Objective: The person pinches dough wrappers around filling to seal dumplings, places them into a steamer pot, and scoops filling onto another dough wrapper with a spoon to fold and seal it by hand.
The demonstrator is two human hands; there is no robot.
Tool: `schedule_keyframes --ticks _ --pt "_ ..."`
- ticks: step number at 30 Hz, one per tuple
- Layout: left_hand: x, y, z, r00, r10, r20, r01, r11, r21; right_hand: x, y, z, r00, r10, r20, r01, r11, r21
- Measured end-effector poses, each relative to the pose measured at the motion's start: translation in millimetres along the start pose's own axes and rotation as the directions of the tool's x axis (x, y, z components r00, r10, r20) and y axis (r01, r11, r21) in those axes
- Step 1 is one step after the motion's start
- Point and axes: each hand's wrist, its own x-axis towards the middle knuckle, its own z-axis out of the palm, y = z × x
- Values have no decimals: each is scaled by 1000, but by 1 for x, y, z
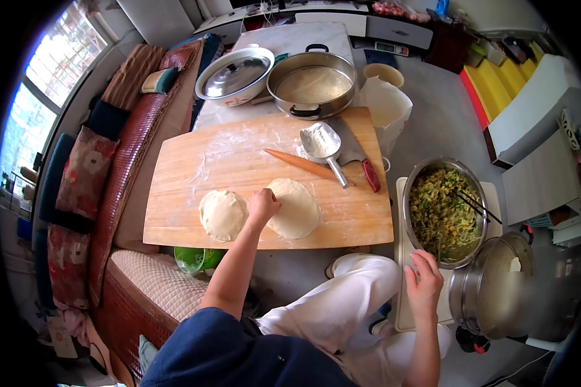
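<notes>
A navy shirt [239, 355] and white trousers [323, 300] mark the near side, with cream dough [297, 209] on a tan board [174, 177], an orange-brown rolling pin [297, 160], yellow-green filling [439, 209] right, dull-red floral cushions [84, 171] left.

Left arm [229, 271] extended, left hand [263, 208] bunched; right forearm [424, 345] forward, right hand [423, 287] loose, fingers [426, 261] part-curled.

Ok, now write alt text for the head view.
A person's left hand is at the edge of one of two flat dough rounds on a floured wooden board; the right hand is near a steel bowl of chopped filling. Farther back on the board lie a rolling pin, flour scoop and red-handled knife.
</notes>
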Motion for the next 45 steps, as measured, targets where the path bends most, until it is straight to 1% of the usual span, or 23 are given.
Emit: schedule_keyframes --ticks 3,9,13,17,18,21,23,24,25,26,27,28,29,31,32,33,35,37,38,40,41,43,45 --pt "2 0 -4 997 -29 67 30 999 -13 10 -16 15 999 -37 18 36 998 42" --pt "6 -3 4 1000 -26 -5 26 1000 9 25 -30 58 997 -67 50 58 987 153" --pt "10 -11 0 994 -19 106 25 998 -55 32 -36 83 992 -69 107 40 967 250" --pt "7 -6 -1 990 98 101 -90 992 -83 40 -34 124 956 34 291 -190 828 528" --pt "4 -1 -3 987 134 93 -127 989 -81 42 -32 138 936 99 337 -294 745 599" --pt "-17 24 -23 943 237 234 -95 865 -493 43 -23 185 810 251 530 -586 393 708" --pt "-36 54 -23 839 383 387 81 615 -784 44 -20 205 713 354 605 -665 67 744" --pt "-53 75 -22 771 499 397 31 593 -805 42 -17 215 652 388 651 -671 -103 734" --pt "-77 105 -29 725 550 414 23 582 -813 40 -11 223 684 353 639 -635 -144 759" --pt "-95 125 -23 684 627 374 -13 522 -853 39 -9 221 803 181 568 -517 -262 815" --pt "-108 139 -17 672 671 315 -182 561 -808 38 -5 217 882 83 464 -445 -180 877" --pt "-116 152 -11 642 723 256 -346 571 -744 39 3 209 934 38 356 -358 51 932" --pt "-119 159 -10 715 683 152 -426 597 -679 39 11 201 970 -7 242 -231 271 934" --pt "-105 156 15 858 502 110 -104 379 -919 45 1 149 943 153 297 -333 368 868" --pt "-100 162 23 913 396 98 -8 257 -966 44 -3 136 901 206 381 -302 -332 894" --pt "-99 171 36 909 395 132 98 105 -990 54 5 119 832 317 455 -325 -387 863" --pt "-104 187 60 887 407 217 313 -188 -931 82 17 105 883 401 243 -317 128 940" --pt "-115 217 65 756 577 311 583 -375 -721 92 -6 72 945 324 50 -191 419 888" --pt "-124 232 67 669 661 340 706 -423 -568 91 15 80 928 -207 -310 296 914 277" --pt "-135 254 58 658 719 225 716 -504 -483 92 1 53 953 -143 -268 103 982 -158" --pt "-133 266 55 645 733 214 729 -508 -458 95 11 37 937 -121 -329 117 993 -31" --pt "-129 281 49 652 710 264 744 -534 -402 91 38 -4 893 -137 -429 82 986 -143" --pt "-122 294 52 649 720 246 750 -552 -365 76 84 -32 940 -96 -327 5 963 -270"
